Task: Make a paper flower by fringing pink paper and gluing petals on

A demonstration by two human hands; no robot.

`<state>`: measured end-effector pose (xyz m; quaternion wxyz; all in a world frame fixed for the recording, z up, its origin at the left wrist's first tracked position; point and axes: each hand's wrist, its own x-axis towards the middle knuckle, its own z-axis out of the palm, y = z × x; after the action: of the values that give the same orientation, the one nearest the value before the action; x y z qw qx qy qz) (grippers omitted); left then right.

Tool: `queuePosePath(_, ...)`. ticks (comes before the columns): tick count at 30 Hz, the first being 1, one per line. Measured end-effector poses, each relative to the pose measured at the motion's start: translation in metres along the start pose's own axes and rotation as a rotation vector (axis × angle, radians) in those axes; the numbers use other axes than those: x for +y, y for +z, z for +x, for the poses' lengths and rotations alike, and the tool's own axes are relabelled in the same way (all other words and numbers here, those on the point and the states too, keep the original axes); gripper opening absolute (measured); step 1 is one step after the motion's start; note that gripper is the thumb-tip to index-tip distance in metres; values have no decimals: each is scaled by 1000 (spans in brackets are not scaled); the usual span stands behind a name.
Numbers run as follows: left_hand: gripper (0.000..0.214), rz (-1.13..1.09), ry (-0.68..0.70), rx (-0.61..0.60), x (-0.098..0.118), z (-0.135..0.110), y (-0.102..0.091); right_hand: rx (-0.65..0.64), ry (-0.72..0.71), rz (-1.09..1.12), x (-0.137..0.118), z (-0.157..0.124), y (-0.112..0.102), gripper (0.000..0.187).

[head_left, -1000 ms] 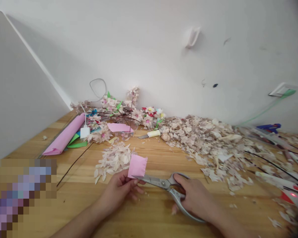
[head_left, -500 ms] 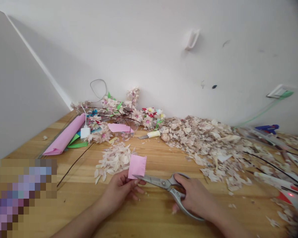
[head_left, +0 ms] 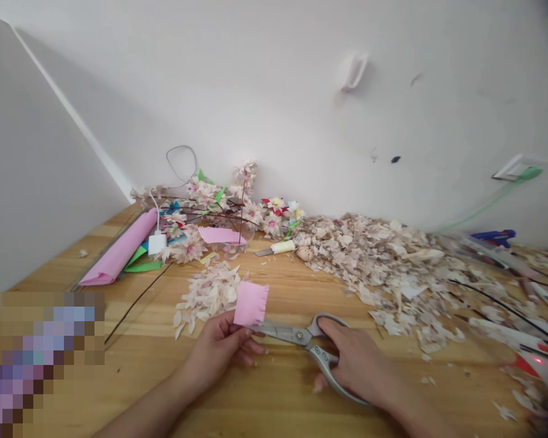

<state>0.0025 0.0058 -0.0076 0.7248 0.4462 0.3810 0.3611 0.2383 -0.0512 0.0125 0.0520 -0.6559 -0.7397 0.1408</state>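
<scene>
Head view: thumb and forefinger of the left hand (head_left: 220,344) are pinched on the lower left corner of a pink paper square (head_left: 250,301), whose right edge is cut into a short fringe; the other fingers curl loosely below. The right hand (head_left: 358,364) is wrapped around the handles of metal scissors (head_left: 300,335), whose 2 loops stand apart. The blades meet the paper's lower edge beside the left fingertips; how far they are parted, I cannot tell. Just behind lies a small petal pile (head_left: 210,293) on the wooden table (head_left: 158,359). Farther out are a yellow-handled cutter (head_left: 282,247), a pink strip (head_left: 220,235) and pale flowers (head_left: 251,213). A rolled pink sheet (head_left: 121,246) and a white adapter (head_left: 157,244) lie at left; a large heap of papery skins (head_left: 379,252) spreads at right, a blue glue gun (head_left: 495,236) beyond it
</scene>
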Motion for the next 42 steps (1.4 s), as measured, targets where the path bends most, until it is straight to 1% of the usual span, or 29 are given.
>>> queuePosePath(8, 32, -5, -3, 6, 0, 0, -1, -21, 59, 72, -4, -1, 3, 45)
queuePosePath(14, 29, 2, -16, 6, 3, -2, 0, -9, 65, 52, -4, -2, 1, 43)
queuePosePath(21, 32, 0, -35, 20, 4, -2, 1, -12, 61, 51, -4, -2, -1, 40)
queuePosePath(28, 34, 11, -38, -5, 9, -4, 1, 12, 64, 30, 1, -2, -1, 37)
queuePosePath(35, 29, 56, -38, -8, 10, -5, -2, 6, 60, 1, 1, -1, -5, 38)
queuePosePath(38, 30, 67, -20, -3, 8, -4, -2, -9, 45, -4, 2, -1, -6, 40)
queuePosePath(42, 30, 72, -7, 15, 6, -3, -1, -2, 10, 16, 2, -2, -7, 48)
